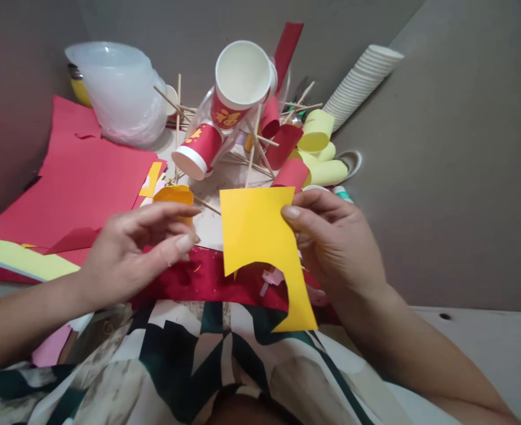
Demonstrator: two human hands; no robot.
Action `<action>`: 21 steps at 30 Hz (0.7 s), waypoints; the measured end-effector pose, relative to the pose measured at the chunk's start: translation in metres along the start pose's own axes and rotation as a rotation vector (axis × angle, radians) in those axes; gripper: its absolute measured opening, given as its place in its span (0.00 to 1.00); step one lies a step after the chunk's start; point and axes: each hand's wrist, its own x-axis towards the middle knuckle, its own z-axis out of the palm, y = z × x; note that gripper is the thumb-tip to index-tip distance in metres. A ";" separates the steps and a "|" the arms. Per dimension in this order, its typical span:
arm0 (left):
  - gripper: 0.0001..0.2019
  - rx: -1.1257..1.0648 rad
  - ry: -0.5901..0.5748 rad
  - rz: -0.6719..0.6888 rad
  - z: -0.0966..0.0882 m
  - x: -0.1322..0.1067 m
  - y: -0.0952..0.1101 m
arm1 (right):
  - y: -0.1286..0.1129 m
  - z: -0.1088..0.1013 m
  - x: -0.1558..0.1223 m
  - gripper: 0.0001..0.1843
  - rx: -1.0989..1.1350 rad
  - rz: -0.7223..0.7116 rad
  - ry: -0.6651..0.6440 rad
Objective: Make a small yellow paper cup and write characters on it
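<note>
Paper [254, 227], a yellow sheet with a curved notch cut out of its lower edge, is held up over the near part of the desk [209, 230]. At its 3 o'clock, the right hand [344, 242] pinches its upper side edge between thumb and fingers. At 9 o'clock the left hand [132, 248] is open, fingers loosely bent, well apart from the sheet; a curled orange piece [174, 193] sits just past its fingers, and whether they touch it cannot be told. Taken from the yellow sheet, a stack of red sheets [96, 183] lies between 9 and 10 o'clock, and a clear tub [119, 88] stands between 10 and 11. Toward 12 o'clock an upright red cup [229, 112] shows its white inside, with pale yellow rolls [317, 131] and slanting stacked cups [362, 82] at 1 o'clock.
</note>
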 end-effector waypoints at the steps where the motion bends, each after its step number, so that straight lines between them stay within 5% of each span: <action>1: 0.16 -0.113 -0.069 -0.102 0.007 0.001 0.000 | 0.002 0.001 -0.003 0.08 -0.001 0.012 -0.028; 4: 0.18 -0.313 -0.172 -0.310 0.025 0.005 -0.005 | 0.006 0.005 -0.013 0.09 -0.010 0.045 -0.117; 8: 0.14 -0.536 -0.202 -0.410 0.038 0.005 -0.011 | 0.008 0.004 -0.020 0.12 -0.062 0.090 -0.231; 16: 0.06 -0.555 -0.166 -0.471 0.041 0.009 -0.018 | 0.010 -0.033 -0.015 0.16 -0.119 -0.201 -0.049; 21: 0.09 -0.438 -0.221 -0.389 0.048 0.016 -0.022 | 0.014 -0.044 -0.011 0.22 -0.113 -0.197 -0.016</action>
